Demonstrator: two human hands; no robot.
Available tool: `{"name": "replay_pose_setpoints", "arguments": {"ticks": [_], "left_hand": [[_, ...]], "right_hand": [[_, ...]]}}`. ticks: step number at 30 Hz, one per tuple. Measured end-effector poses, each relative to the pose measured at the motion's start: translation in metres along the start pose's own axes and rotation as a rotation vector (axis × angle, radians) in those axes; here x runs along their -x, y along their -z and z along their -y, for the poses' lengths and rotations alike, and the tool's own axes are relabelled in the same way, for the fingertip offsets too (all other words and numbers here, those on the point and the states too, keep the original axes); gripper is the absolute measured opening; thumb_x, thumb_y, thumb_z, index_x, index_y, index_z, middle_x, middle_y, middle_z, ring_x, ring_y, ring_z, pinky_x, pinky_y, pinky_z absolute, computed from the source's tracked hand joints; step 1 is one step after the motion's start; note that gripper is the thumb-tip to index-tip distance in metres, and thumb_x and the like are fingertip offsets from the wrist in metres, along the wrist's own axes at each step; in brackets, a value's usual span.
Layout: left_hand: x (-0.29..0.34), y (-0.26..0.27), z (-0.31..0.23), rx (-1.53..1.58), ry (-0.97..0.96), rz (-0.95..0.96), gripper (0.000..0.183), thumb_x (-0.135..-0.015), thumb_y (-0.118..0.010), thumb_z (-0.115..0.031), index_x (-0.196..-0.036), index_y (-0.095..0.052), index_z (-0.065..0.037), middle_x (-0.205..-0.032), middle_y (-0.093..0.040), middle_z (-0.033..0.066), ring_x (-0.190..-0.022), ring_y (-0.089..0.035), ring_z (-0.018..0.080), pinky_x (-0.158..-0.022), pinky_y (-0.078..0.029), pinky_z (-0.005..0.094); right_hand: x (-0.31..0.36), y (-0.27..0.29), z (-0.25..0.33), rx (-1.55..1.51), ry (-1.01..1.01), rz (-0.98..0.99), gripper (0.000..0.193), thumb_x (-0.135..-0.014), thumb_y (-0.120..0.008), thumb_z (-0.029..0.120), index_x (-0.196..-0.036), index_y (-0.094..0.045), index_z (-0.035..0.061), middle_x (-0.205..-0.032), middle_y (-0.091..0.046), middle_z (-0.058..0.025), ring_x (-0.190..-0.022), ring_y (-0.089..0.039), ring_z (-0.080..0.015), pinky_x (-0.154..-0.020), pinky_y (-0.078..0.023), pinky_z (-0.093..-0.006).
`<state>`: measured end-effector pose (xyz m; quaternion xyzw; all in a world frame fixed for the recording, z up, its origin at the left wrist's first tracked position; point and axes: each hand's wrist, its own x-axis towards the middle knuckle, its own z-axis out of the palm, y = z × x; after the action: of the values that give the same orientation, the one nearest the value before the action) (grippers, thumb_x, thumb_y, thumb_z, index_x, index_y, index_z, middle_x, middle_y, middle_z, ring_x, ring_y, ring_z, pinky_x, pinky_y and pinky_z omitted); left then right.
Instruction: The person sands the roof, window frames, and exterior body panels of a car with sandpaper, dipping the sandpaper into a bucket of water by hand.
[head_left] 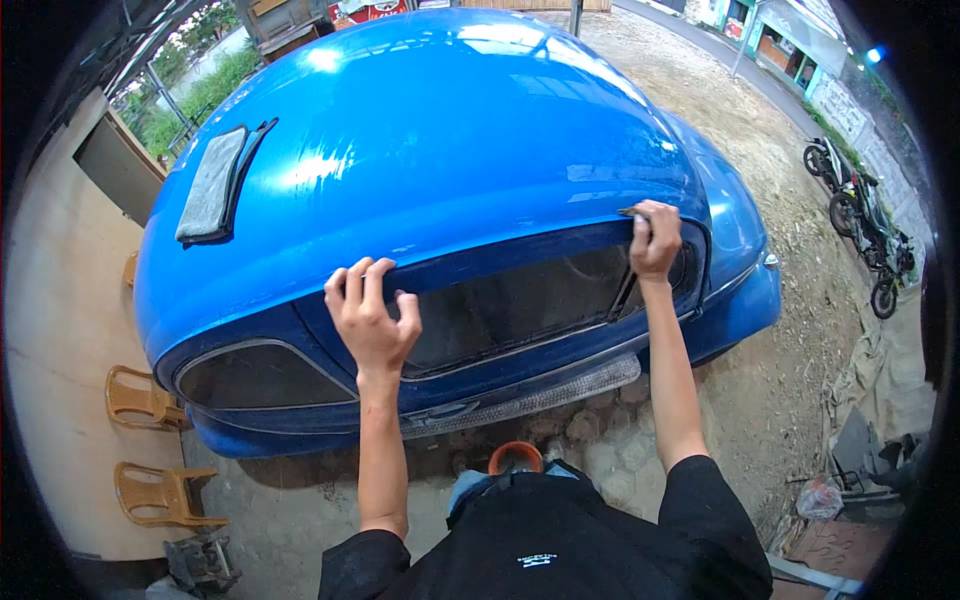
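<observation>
Now the rounded, glossy blue car (440, 150) is spanning upper centre, beyond your left hand (375, 325), fingers parted, and your right hand (656, 242), pinching a small dark piece (627, 211).

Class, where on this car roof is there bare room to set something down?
The blue roof is bare across its middle, bordered by the folded grey cloth on the left and the near edge. The left hand and right hand crowd that edge.

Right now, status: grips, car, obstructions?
Left grip open, by roof edge. Right grip pinching small dark item. Blue car: folded gray cloth on roof, untouched.
</observation>
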<state>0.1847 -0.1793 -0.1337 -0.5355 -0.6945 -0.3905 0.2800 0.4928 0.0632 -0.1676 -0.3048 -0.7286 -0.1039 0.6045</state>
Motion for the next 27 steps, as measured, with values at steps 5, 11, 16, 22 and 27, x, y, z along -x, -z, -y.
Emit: {"name": "replay_pose_setpoints", "arguments": {"ticks": [5, 11, 16, 22, 27], "left_hand": [[0.004, -0.017, -0.019, -0.103, 0.005, 0.023, 0.042, -0.065, -0.064, -0.015, -0.107, -0.065, -0.011, -0.114, -0.059, 0.0103, -0.115, -0.045, 0.0368, -0.098, -0.039, 0.0489], [0.000, 0.001, -0.006, 0.006, -0.045, 0.139, 0.048, -0.069, -0.066, -0.009, -0.117, -0.061, -0.009, -0.117, -0.057, 0.0129, -0.115, -0.048, 0.0360, -0.100, -0.041, 0.0471], [0.020, 0.031, 0.054, -0.105, 0.141, -0.064, 0.044, -0.072, -0.058, 0.001, -0.116, -0.063, -0.002, -0.119, -0.059, 0.0177, -0.118, -0.053, 0.0371, -0.105, -0.041, 0.0476], [0.039, 0.039, 0.117, -0.159, 0.224, -0.291, 0.044, -0.078, -0.054, -0.006, -0.122, -0.061, -0.003, -0.128, -0.057, 0.0181, -0.130, -0.049, 0.0380, -0.115, -0.029, 0.0551], [0.053, 0.035, 0.150, -0.030, 0.208, -0.402, 0.046, -0.087, -0.050, -0.023, -0.125, -0.055, 0.002, -0.131, -0.056, 0.0192, -0.130, -0.049, 0.0401, -0.117, -0.026, 0.0561]], "right_hand": [[0.004, -0.027, 0.058, -0.084, -0.148, -0.039, 0.015, -0.086, -0.056, 0.016, -0.080, -0.067, 0.0080, -0.084, -0.067, -0.0099, -0.086, -0.062, -0.0293, -0.083, -0.044, -0.0419], [0.005, -0.072, 0.225, -0.370, 0.015, 0.323, 0.020, -0.083, -0.063, 0.017, -0.100, -0.068, 0.0088, -0.104, -0.067, -0.0074, -0.099, -0.062, -0.0259, -0.089, -0.045, -0.0419], [0.003, -0.091, 0.266, -0.499, 0.266, 0.475, 0.041, -0.080, -0.064, 0.009, -0.120, -0.066, 0.0066, -0.114, -0.065, -0.0082, -0.104, -0.062, -0.0256, -0.092, -0.049, -0.0394], [0.013, -0.127, 0.343, -0.437, 0.451, 0.468, 0.048, -0.086, -0.058, 0.018, -0.131, -0.059, 0.0017, -0.121, -0.062, -0.0098, -0.113, -0.058, -0.0229, -0.099, -0.047, -0.0371], [-0.014, -0.161, 0.377, -0.454, 0.648, 0.558, 0.050, -0.083, -0.060, 0.020, -0.130, -0.059, 0.0028, -0.125, -0.059, -0.0064, -0.114, -0.056, -0.0212, -0.094, -0.047, -0.0336]]}}
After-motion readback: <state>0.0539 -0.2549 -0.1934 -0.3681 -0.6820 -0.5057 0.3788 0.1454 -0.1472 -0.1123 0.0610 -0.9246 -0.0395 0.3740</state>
